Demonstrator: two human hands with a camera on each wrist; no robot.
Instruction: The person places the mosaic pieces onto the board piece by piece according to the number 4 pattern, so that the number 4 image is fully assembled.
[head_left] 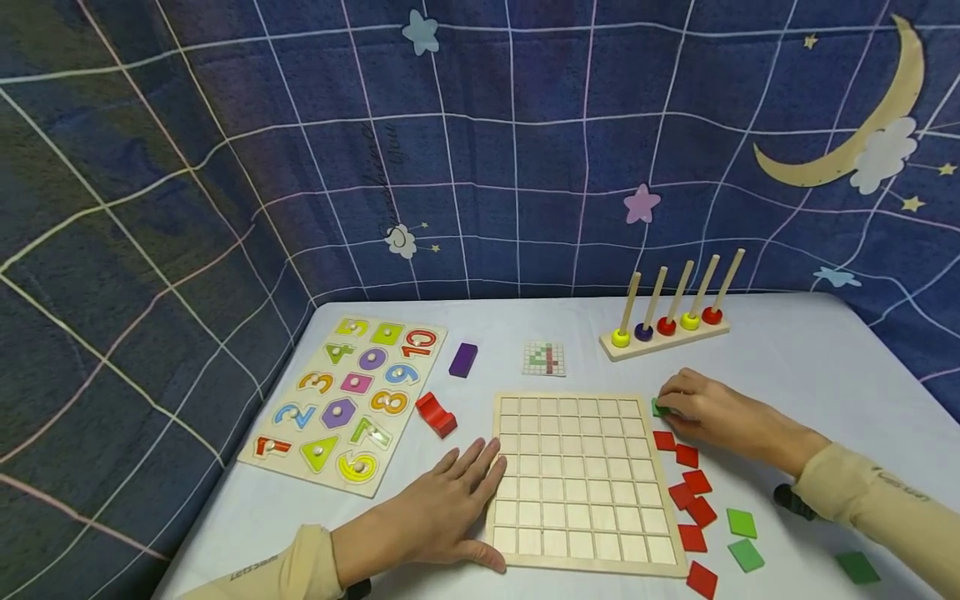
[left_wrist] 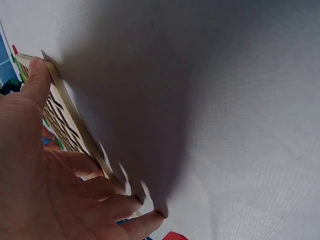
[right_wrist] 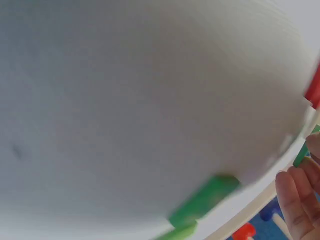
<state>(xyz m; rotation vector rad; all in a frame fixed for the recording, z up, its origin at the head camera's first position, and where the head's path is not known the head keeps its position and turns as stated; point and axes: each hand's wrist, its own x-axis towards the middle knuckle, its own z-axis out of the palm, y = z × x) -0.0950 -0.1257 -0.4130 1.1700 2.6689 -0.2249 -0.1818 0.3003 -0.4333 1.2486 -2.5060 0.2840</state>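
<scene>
A wooden grid board (head_left: 577, 479) of small square cells lies on the white table, its cells bare. My left hand (head_left: 442, 508) rests at its left edge, fingers extended and touching the frame; in the left wrist view the thumb (left_wrist: 37, 82) lies against the board's rim. At the board's upper right corner my right hand (head_left: 697, 408) pinches a green square tile (head_left: 658, 408); the right wrist view shows that tile between thumb and fingers (right_wrist: 295, 195). Several red tiles (head_left: 692, 538) lie along the board's right side, with green tiles (head_left: 742, 523) farther right.
A small pattern card (head_left: 543, 359) lies behind the board. Left of it are a purple block (head_left: 463, 360), a red wavy block (head_left: 437, 415) and a number puzzle board (head_left: 307, 450). A peg stand (head_left: 667, 340) with coloured beads stands at the back right. Another green tile (head_left: 858, 567) lies below the right forearm.
</scene>
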